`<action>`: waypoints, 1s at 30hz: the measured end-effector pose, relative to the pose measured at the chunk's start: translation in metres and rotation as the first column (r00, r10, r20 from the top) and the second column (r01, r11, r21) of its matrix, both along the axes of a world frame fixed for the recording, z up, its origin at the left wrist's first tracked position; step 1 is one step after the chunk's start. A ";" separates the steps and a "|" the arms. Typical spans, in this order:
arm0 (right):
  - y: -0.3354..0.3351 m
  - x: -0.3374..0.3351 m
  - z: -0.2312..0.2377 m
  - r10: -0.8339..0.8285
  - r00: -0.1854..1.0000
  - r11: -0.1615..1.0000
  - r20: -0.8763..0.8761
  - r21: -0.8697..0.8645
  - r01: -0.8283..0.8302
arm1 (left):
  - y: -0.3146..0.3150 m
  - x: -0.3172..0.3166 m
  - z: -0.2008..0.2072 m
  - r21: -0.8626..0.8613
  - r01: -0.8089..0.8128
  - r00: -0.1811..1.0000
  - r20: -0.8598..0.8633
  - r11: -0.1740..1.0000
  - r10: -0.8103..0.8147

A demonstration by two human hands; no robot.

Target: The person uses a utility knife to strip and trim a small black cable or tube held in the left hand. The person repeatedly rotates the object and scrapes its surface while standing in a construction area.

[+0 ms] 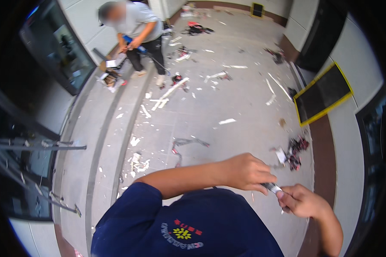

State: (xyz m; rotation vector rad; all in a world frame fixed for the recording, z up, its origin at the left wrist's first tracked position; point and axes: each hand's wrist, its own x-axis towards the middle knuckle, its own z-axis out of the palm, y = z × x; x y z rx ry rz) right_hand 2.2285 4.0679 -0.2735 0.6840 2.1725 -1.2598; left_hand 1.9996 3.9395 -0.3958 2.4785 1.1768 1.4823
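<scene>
My left hand (246,172) reaches across in front of my dark blue shirt (236,222), its fingers closed on one end of a small grey and silver piece (272,187). My right hand (302,201) pinches the other end of that piece between thumb and fingers. Both hands are close together at the lower right, held above the floor. The fingers cover much of the piece, so its kind cannot be made out. A small pale tip shows just below my right fingers.
White strips and scraps (171,92) litter the grey floor. Dark tangled bundles (296,152) lie by the right wall near a yellow-edged black panel (324,94). Steps (103,141) run along the left. Another person (137,34) stands there, holding a blue tool (135,43).
</scene>
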 end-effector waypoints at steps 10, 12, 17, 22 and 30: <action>-0.008 -0.002 -0.015 0.470 0.845 0.646 -0.254 0.752 -0.134 | -0.004 0.005 -0.012 -0.103 -0.111 0.993 0.038 0.988 0.116; -0.005 -0.001 -0.014 0.464 0.844 0.662 -0.270 0.739 -0.128 | -0.008 0.006 -0.009 -0.136 -0.117 0.989 0.069 0.984 0.127; 0.012 0.009 -0.015 0.101 0.967 0.986 -0.234 0.153 -0.066 | -0.013 0.007 -0.007 -0.165 -0.073 0.991 0.097 0.984 0.090; 0.011 0.013 -0.021 0.009 0.994 0.992 -0.113 -0.122 -0.023 | -0.014 0.013 -0.009 -0.085 -0.024 0.997 0.070 0.996 0.030; 0.001 0.018 -0.026 0.286 0.922 0.955 -0.261 0.157 -0.252 | -0.022 0.019 0.001 -0.028 0.015 1.000 -0.012 0.999 -0.016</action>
